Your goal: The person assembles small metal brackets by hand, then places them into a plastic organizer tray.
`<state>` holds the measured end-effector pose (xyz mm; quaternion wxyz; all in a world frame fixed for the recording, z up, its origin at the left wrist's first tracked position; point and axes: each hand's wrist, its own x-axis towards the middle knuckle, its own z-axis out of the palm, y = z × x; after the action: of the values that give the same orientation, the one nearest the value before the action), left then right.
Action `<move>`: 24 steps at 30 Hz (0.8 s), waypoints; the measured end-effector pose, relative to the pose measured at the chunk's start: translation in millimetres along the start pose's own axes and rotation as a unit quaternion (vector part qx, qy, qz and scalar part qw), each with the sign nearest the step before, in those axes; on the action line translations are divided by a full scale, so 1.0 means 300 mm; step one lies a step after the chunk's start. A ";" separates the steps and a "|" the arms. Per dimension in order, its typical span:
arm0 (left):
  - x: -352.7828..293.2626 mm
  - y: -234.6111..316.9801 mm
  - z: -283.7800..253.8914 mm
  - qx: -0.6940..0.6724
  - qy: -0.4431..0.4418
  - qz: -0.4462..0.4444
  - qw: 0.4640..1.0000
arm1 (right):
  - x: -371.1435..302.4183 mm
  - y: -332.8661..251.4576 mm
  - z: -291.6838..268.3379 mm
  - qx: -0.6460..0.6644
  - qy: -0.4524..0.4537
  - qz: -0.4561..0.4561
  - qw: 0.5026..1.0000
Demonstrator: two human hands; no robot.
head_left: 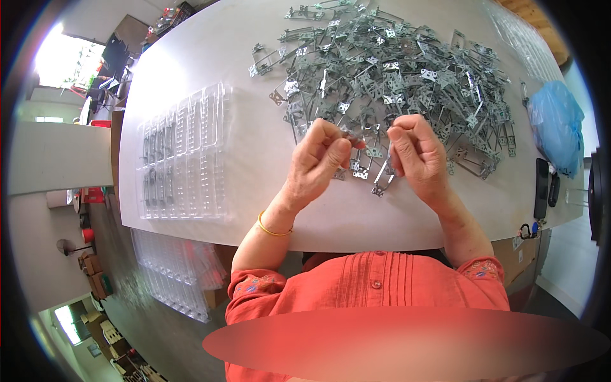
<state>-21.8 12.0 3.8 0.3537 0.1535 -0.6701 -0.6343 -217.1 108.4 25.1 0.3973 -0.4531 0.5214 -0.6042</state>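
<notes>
**Pinching metal clips over a white table**

Gripping a thin metal clip (384, 175) between closed fingertips, the right hand (417, 153) hung above the near table edge. The left hand (318, 159) was curled, its fingertips pinched on a small metal piece (352, 135), just beside the right.

At twelve o'clock from the hands sprawled a heap of metal clips (394, 70). At nine o'clock lay clear plastic trays (184, 156), some slots holding clips; more trays (172, 267) stood stacked below the table at seven. At three o'clock sat a blue plastic bag (557, 124) and a dark phone (541, 188). The white table (210, 57) stood in a workshop room.
</notes>
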 end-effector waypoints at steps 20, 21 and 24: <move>0.005 -0.012 -0.033 0.070 0.011 0.004 0.997 | -0.007 0.041 0.014 -0.084 -0.051 0.043 0.994; 0.005 -0.014 -0.041 0.126 -0.008 0.034 0.991 | -0.008 0.046 0.016 -0.073 -0.056 0.049 0.995; 0.006 0.000 -0.045 0.237 -0.019 0.072 0.969 | -0.004 0.021 0.025 -0.006 -0.063 0.091 0.994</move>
<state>-14.2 0.9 3.5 0.3393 0.1717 -0.8172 -0.4332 -209.6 106.6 18.9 0.4799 -0.4431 0.5386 -0.5323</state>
